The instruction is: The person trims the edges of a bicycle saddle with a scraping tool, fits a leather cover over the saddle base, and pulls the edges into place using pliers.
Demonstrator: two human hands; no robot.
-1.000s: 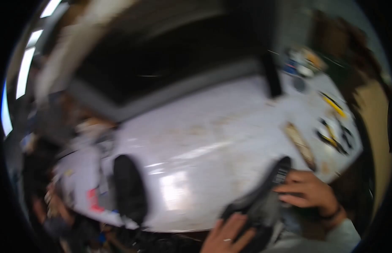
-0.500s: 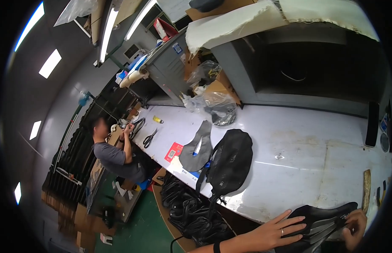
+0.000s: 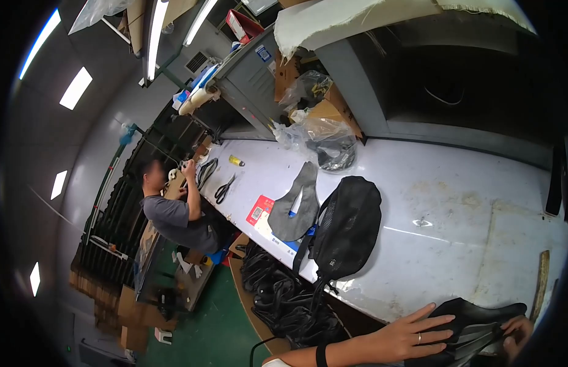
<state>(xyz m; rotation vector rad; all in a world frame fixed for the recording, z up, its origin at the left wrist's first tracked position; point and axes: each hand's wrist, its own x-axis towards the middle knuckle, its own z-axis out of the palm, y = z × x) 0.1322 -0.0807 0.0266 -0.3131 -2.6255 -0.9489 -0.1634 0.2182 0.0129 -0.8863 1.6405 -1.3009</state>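
A black fabric piece (image 3: 464,315) with grey folds lies at the table's near right edge. My left hand (image 3: 412,336), with a ring on one finger and a black band at the wrist, rests flat on its left part with fingers spread. At the piece's right end, my right hand (image 3: 517,335) has its fingers bent and pinched on the edge; the fingertips are partly hidden. Further left on the table sits a black mesh bag (image 3: 346,229) with straps hanging over the edge. Beside it is a grey curved cut piece (image 3: 296,211).
Black scissors (image 3: 224,188) and a yellow bottle (image 3: 236,160) lie toward the far left. A plastic bag (image 3: 333,147) stands against the grey shelving. Below the edge, a carton holds a pile of black bags (image 3: 278,293). Another person (image 3: 177,211) works at the left.
The camera view has turned a little, so the table and its things sit slightly further right. My hands stay on the black fabric piece. The other person's raised hand has shifted slightly.
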